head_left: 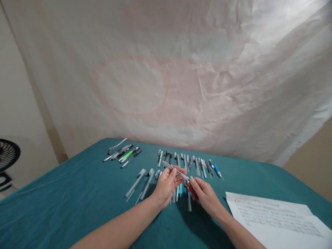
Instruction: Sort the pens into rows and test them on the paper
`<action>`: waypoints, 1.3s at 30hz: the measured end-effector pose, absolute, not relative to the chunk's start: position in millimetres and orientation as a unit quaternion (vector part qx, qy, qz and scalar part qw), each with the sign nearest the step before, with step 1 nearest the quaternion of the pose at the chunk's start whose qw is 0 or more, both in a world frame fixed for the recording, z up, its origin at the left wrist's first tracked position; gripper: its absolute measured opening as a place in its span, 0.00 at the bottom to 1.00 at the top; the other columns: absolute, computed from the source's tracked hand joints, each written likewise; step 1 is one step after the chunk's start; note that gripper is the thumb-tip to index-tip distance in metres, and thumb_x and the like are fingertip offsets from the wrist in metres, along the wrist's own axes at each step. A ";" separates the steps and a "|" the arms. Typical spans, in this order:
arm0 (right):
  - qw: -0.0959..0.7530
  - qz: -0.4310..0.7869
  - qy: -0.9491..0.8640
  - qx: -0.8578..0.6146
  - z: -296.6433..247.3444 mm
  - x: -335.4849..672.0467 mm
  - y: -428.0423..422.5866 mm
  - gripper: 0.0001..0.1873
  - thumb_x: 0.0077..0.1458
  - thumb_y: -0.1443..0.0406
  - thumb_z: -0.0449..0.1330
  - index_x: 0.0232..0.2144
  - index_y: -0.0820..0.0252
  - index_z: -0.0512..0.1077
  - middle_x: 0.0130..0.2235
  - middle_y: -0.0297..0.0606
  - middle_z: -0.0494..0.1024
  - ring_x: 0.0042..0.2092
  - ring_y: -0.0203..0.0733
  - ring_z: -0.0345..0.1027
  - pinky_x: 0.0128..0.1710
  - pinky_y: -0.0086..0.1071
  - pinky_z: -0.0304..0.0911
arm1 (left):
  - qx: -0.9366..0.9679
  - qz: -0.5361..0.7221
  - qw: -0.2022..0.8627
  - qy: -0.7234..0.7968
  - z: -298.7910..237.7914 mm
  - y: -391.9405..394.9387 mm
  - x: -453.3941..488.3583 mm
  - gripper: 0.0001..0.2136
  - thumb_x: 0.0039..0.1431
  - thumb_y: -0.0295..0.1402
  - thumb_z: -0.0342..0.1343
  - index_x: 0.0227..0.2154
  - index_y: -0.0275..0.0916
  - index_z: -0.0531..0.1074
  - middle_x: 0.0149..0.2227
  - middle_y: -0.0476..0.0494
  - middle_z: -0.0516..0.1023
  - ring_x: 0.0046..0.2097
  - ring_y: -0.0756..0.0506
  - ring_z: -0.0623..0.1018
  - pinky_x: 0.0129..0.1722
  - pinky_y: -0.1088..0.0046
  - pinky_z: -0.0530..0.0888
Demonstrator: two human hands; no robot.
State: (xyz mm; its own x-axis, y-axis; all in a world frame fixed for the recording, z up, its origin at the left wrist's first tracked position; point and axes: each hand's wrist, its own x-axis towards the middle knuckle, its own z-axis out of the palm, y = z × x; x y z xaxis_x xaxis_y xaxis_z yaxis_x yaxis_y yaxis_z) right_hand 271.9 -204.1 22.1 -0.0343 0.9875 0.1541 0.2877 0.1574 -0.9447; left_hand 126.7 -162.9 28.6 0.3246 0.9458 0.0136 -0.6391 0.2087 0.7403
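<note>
You have the pen (181, 173) over the counter (77, 204), its long axis slanting from upper left to lower right, with your left hand (164, 188) gripping its middle part and your right hand (206, 195) pinching its lower right end.
</note>
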 end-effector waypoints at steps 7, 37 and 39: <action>0.458 0.269 -0.660 -0.531 20.3 276.0 -204.5 0.18 0.57 0.55 0.46 0.24 0.59 0.65 0.20 0.30 0.62 0.22 0.34 0.56 0.23 0.26 0.53 | 0.345 0.537 0.735 0.230 27.8 -162.3 126.0 0.08 0.55 0.33 0.53 0.35 0.37 0.62 0.37 0.41 0.76 0.43 0.45 0.75 0.44 0.68 0.70; 0.464 0.379 -0.607 -0.523 21.5 276.0 -201.9 0.20 0.54 0.52 0.48 0.26 0.62 0.68 0.21 0.31 0.65 0.21 0.32 0.57 0.19 0.24 0.53 | 0.369 0.546 0.706 0.259 24.4 -163.6 125.1 0.10 0.53 0.36 0.54 0.29 0.36 0.60 0.34 0.40 0.77 0.39 0.46 0.77 0.44 0.68 0.71; 0.455 0.389 -0.600 -0.531 21.0 275.9 -202.0 0.23 0.55 0.51 0.45 0.25 0.62 0.68 0.22 0.33 0.66 0.21 0.33 0.58 0.18 0.25 0.53 | 0.371 0.546 0.703 0.265 24.0 -163.1 125.2 0.10 0.54 0.36 0.54 0.29 0.36 0.60 0.34 0.40 0.77 0.39 0.46 0.77 0.43 0.68 0.71</action>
State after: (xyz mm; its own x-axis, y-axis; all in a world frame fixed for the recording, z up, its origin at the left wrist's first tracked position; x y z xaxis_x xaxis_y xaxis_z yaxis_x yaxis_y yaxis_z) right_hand 275.9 -202.0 21.0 -0.0226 0.9909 0.1324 0.2822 0.1334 -0.9500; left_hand 125.2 -163.1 24.0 0.2634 0.9642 0.0317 -0.5705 0.1292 0.8111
